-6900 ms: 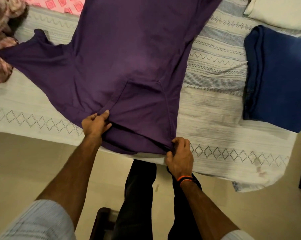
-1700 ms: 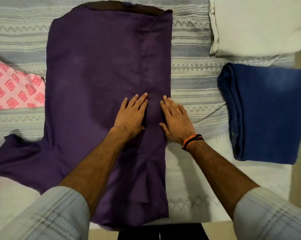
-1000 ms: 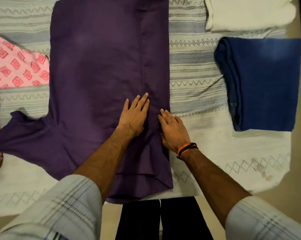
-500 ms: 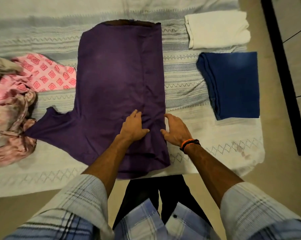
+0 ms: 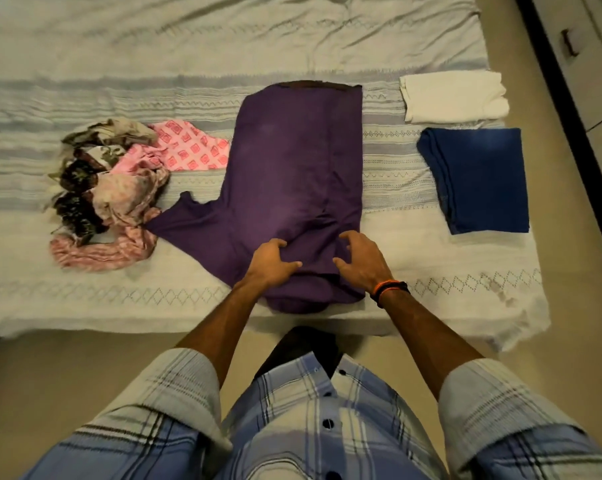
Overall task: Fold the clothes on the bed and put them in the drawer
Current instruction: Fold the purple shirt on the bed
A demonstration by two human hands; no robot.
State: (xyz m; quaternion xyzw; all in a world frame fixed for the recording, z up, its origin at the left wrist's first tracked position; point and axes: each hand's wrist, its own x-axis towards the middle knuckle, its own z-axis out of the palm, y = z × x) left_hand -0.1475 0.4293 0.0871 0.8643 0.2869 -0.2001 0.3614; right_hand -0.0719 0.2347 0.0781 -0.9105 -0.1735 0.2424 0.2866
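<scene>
Light: I saw warm, dim indoor light, evenly spread, source out of view | Shadows: soft, faint under the purple shirt and along the bed sheet creases | Glare: mild wash on the white folded cloth | Focus: I noted overall softness, fine weave smeared | Distortion: wide-angle bowing at edges.

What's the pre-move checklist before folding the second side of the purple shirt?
1. Right side folded in: ok, purple shirt has a straight right edge.
2. Left sleeve folded: not ok, it lies spread out.
3. Sleeve free of the unfolded clothes pile: not ok, its tip touches the pile.
4. Left hand on cloth: ok, gripping a bunch.
5. Right hand grip: cannot tell, fingers curled over the fabric.
6. Folded stack apart: ok, blue garment and white garment lie to the right.
</scene>
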